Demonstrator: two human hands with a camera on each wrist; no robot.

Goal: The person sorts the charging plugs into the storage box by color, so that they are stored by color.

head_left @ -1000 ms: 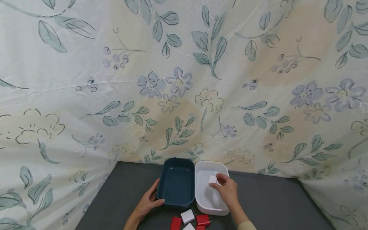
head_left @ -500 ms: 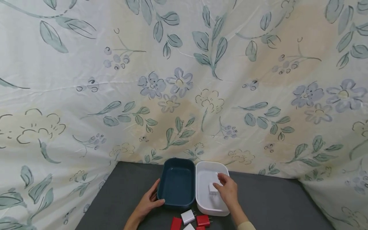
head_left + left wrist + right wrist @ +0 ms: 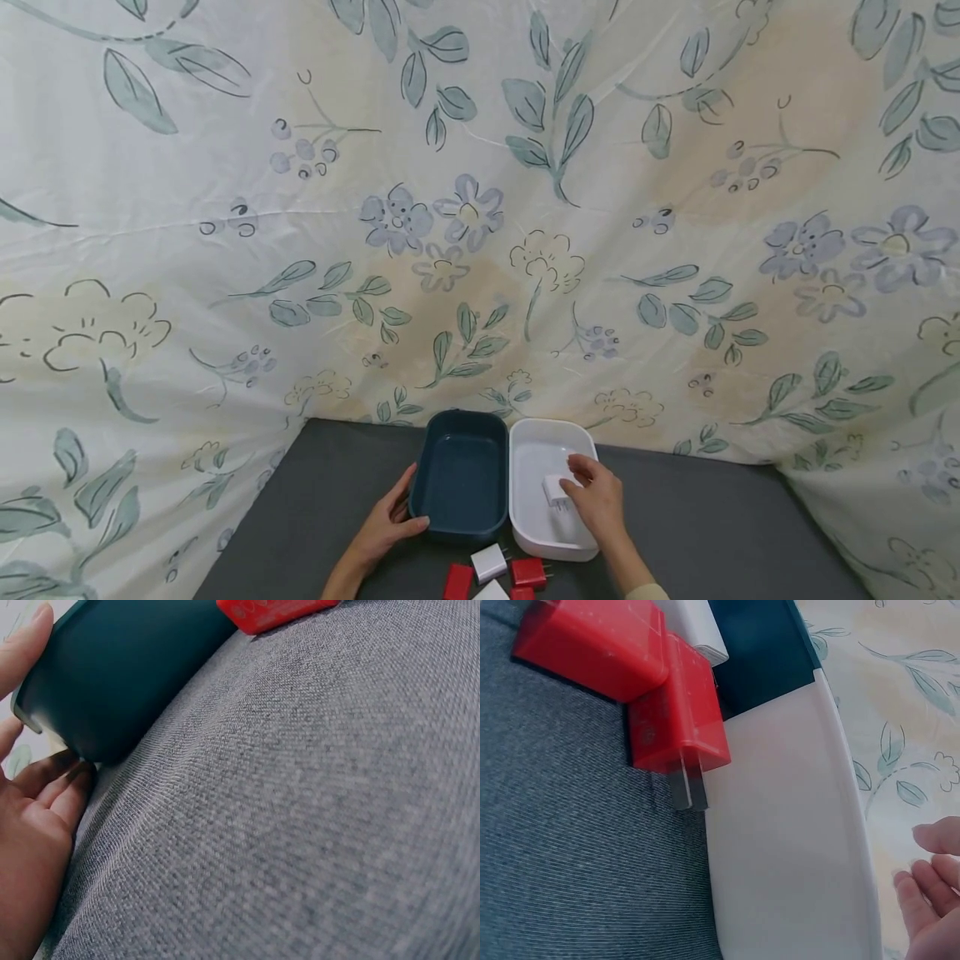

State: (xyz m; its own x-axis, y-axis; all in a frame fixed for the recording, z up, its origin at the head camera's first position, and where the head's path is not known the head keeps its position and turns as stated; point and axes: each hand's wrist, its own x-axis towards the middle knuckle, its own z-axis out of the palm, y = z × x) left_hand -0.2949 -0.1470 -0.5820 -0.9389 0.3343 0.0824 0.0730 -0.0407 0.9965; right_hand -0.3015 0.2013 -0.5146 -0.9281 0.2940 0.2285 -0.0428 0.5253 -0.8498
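In the head view my left hand point(image 3: 384, 523) holds the near left corner of a dark teal plastic bin point(image 3: 431, 518), thumb at the front and fingers along the side. The left wrist view has its fingertips point(image 3: 71, 787) low against the bin's wall. My right hand point(image 3: 596, 496) is over the white bin point(image 3: 536, 533), thumb and fingers apart. Just beside the thumb, a white plug-in charger point(image 3: 553, 488) lies in that bin, prongs toward me. The right wrist view catches part of this hand point(image 3: 934, 900) with its fingers loosely bent.
In front of the bins lie several chargers: a white charger point(image 3: 490, 562), a red charger point(image 3: 529, 572) with metal prongs, another red charger point(image 3: 457, 582) and others cut off by the frame. A dark grey cloth point(image 3: 712, 533) covers the table; a floral curtain point(image 3: 480, 250) hangs behind.
My right hand has let go of the white charger, which has come down onto the white bin's floor; its fingers have parted. The left hand keeps its place on the teal bin.
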